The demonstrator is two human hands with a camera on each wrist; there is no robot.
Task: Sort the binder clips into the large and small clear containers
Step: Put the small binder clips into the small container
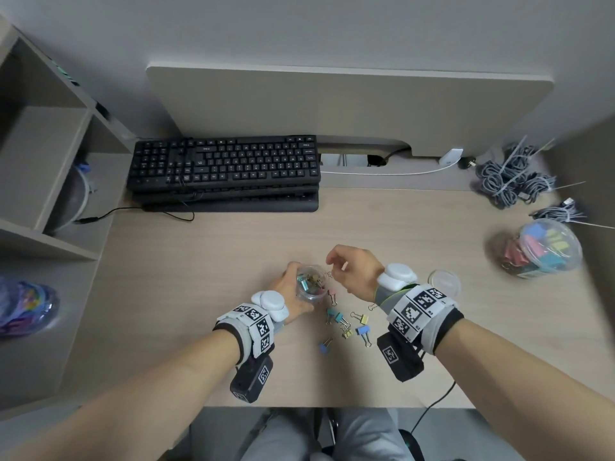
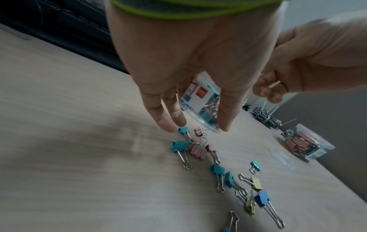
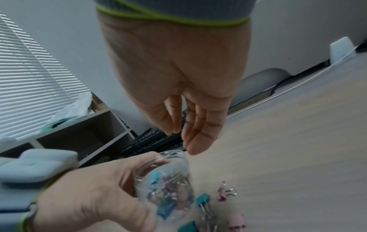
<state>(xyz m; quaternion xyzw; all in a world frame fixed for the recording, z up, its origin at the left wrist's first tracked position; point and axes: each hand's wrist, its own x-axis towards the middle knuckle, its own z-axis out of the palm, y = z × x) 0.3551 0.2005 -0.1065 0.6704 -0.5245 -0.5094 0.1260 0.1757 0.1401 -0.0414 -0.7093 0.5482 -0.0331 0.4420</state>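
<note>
My left hand (image 1: 290,287) grips the small clear container (image 1: 310,283), tilted just above the desk with several small clips inside. In the left wrist view my fingers (image 2: 170,124) and thumb wrap the small container (image 2: 200,97). My right hand (image 1: 336,265) hovers over its mouth. The right wrist view shows the right hand (image 3: 182,139) relaxed and empty above the container (image 3: 164,177). Several loose coloured binder clips (image 1: 346,322) lie on the desk just right of the container. The large clear container (image 1: 545,251) with big clips stands at the far right.
A round clear lid (image 1: 444,281) lies behind my right wrist. A black keyboard (image 1: 226,164) sits at the back of the desk. Bundled grey cables (image 1: 512,181) lie at the back right. A shelf unit (image 1: 43,168) flanks the left.
</note>
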